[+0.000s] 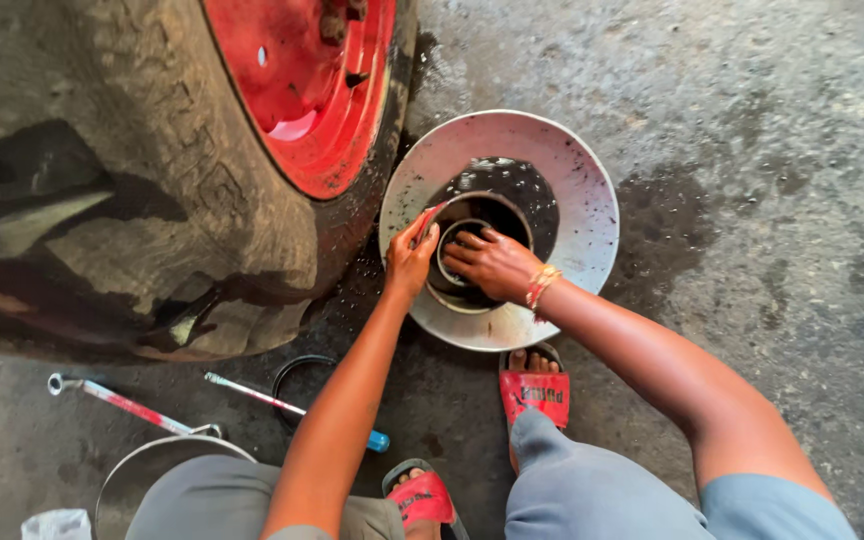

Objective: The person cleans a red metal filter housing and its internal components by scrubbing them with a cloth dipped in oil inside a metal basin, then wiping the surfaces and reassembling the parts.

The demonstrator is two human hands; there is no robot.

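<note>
Basin (577,190), a wide shallow metal dish, sits on the concrete floor (752,150) just ahead of the person's feet, at about twelve o'clock from the knees. Its middle is black with oily grime, and a metal ring (449,262) lies there in the dark pool.

Left hand (410,258) reaches in from the seven o'clock side of the basin, fingers pinched together on the ring's rim at its ten o'clock edge, with a thin reddish tool or strip held against it; what that is cannot be told. Right hand (490,262) comes in from four o'clock, palm down, fingers spread and pressed flat over the ring's centre, not closed round anything. A beaded bracelet (540,286) circles that wrist. Both forearms are stretched forward and down over the knees.

Nearest the camera are grey trouser legs and two red sandals (535,392). At eight o'clock from the basin lie a long metal rod with a blue tip (292,408), a black rubber loop (297,372), and a red-and-silver wrench (122,404); the curved rim of another metal bowl (167,455) shows at the bottom edge. Beyond, at ten o'clock, a large dusty tyre (132,180) on a red wheel (302,90) stands right against the basin's left rim, crowding that side.
</note>
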